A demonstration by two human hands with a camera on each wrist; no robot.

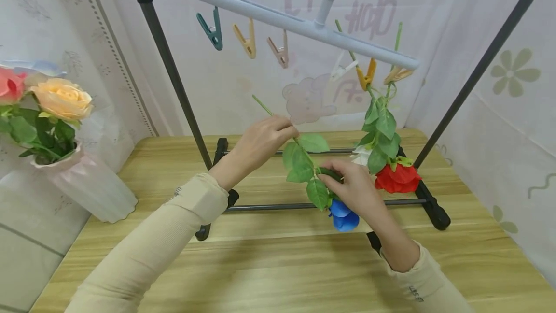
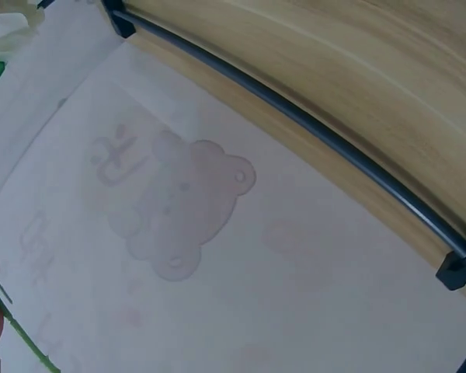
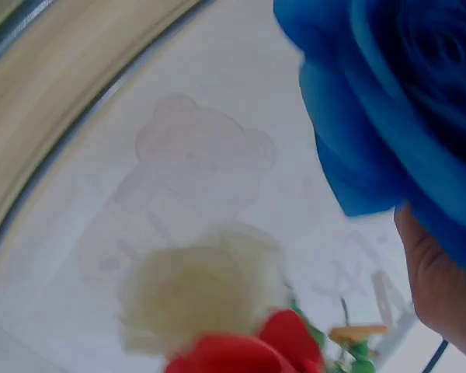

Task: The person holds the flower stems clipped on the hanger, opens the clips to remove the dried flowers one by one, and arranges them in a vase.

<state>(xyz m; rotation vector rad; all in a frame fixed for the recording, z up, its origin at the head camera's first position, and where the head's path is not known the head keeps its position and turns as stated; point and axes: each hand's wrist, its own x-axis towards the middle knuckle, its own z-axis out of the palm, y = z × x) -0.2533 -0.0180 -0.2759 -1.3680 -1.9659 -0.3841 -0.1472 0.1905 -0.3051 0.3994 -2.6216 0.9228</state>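
A blue artificial rose (image 1: 344, 216) hangs head down between my hands, its green leaves (image 1: 301, 163) spread along the stem. My left hand (image 1: 266, 140) pinches the upper part of the green stem (image 1: 262, 105), whose cut end points up and left; the left wrist view shows this stem (image 2: 23, 334) at two fingertips. Lower down, my right hand (image 1: 353, 182) grips the stem just above the bloom. In the right wrist view the blue rose (image 3: 388, 101) looms large, with part of the hand (image 3: 443, 295) below it.
Above hangs a tilted white hanger (image 1: 278, 16) with several clips, including a teal one (image 1: 212, 30). A red rose (image 1: 397, 178) and a white rose (image 1: 361, 155) hang upside down at right. A dark rack (image 1: 173, 71) frames the table (image 1: 278, 264). A flower vase (image 1: 93, 182) stands left.
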